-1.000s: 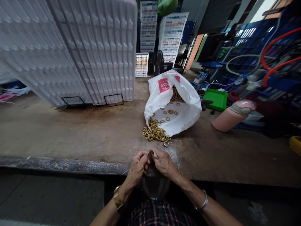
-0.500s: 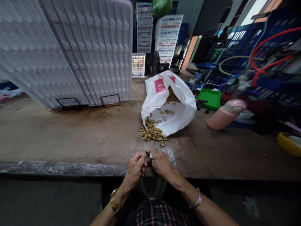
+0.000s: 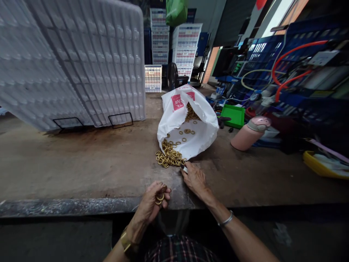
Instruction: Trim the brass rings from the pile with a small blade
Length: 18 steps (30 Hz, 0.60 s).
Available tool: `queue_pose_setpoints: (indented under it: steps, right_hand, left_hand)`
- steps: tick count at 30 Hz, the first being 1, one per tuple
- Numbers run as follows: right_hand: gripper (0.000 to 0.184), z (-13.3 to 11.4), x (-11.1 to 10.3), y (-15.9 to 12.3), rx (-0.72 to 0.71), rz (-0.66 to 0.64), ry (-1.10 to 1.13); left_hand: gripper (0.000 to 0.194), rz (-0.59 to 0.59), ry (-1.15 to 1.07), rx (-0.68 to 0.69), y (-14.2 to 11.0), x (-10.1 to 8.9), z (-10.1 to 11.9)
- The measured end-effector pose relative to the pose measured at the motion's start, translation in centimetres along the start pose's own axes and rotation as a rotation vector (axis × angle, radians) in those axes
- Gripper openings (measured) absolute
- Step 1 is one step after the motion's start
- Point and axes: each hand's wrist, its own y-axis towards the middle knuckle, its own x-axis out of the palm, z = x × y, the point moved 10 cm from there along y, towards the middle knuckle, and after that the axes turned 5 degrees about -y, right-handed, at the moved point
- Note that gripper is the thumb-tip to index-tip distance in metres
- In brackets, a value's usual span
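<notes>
The person's left hand (image 3: 153, 199) is curled around a few gold-coloured rings (image 3: 159, 198), just above the front edge of the desk (image 3: 81, 167). Their right hand (image 3: 195, 179) reaches further in, pinching a small tool (image 3: 184, 168) with a dark tip and a pale body; the tip is right at the near edge of a heap of loose rings (image 3: 169, 157), and from where I stand I can't tell whether the fingers have hold of one.

That heap spills out of the mouth of a white bag (image 3: 208, 127) lying on its side with red printing, and more rings sit inside it. To the right of the bag there's a green tray (image 3: 238, 116), with a pink bottle (image 3: 247, 136) tilted in front of it and a yellow container (image 3: 313, 169) further along. On the left, ribbed translucent panels (image 3: 109, 65) stand upright by black wire frames (image 3: 120, 120). Beyond the desk are a black fan (image 3: 172, 76) and stacked white crates (image 3: 185, 42).
</notes>
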Motion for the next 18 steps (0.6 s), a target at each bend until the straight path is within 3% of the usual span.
queue_pose_setpoints:
  steps: [7,13,18]
  right_hand:
    - [0.014,0.3,0.6,0.0,0.018,-0.089,0.232]
    - [0.013,-3.0,0.6,-0.9,-0.012,-0.114,0.735]
    - [0.016,-5.8,0.9,-2.0,-0.037,-0.234,0.912]
  left_hand:
    - [0.024,-0.021,-0.170,-0.102,0.1,0.8,-0.5]
    - [0.032,0.088,-0.020,0.019,0.3,0.4,0.3]
    - [0.038,0.128,0.143,0.123,0.3,-0.2,1.2]
